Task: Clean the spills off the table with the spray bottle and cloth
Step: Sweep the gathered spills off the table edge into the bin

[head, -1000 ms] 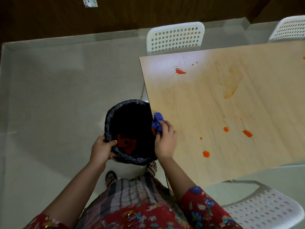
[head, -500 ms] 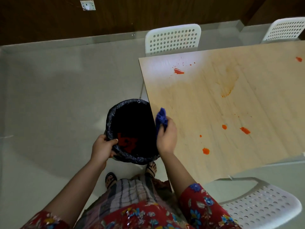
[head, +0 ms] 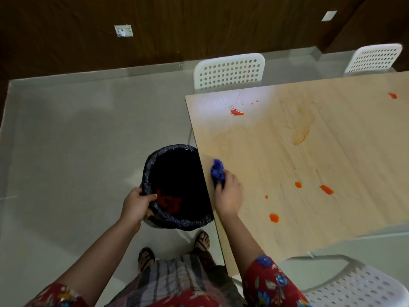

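My right hand (head: pixel 229 196) grips a crumpled blue cloth (head: pixel 217 171) on the light wooden table (head: pixel 332 207), close to its left edge. Orange-red spills dot the tabletop: one near the far left corner (head: pixel 236 112), a few blobs right of my hand (head: pixel 326 189) and one nearer me (head: pixel 274 217). A faint orange smear (head: pixel 298 129) marks the middle. My left hand (head: pixel 137 206) holds the rim of a black-lined bin (head: pixel 177 189) standing on the floor against the table's left edge. No spray bottle is in view.
White perforated chairs stand at the far side (head: pixel 229 70), at the far right (head: pixel 374 57) and at the near right (head: pixel 354 286). Grey floor (head: pixel 77 151) stretches to the left. My feet (head: pixel 202 239) are just below the bin.
My right hand has carried the cloth from over the bin's edge onto the tabletop, a little to the right. My left hand keeps its hold on the bin rim.
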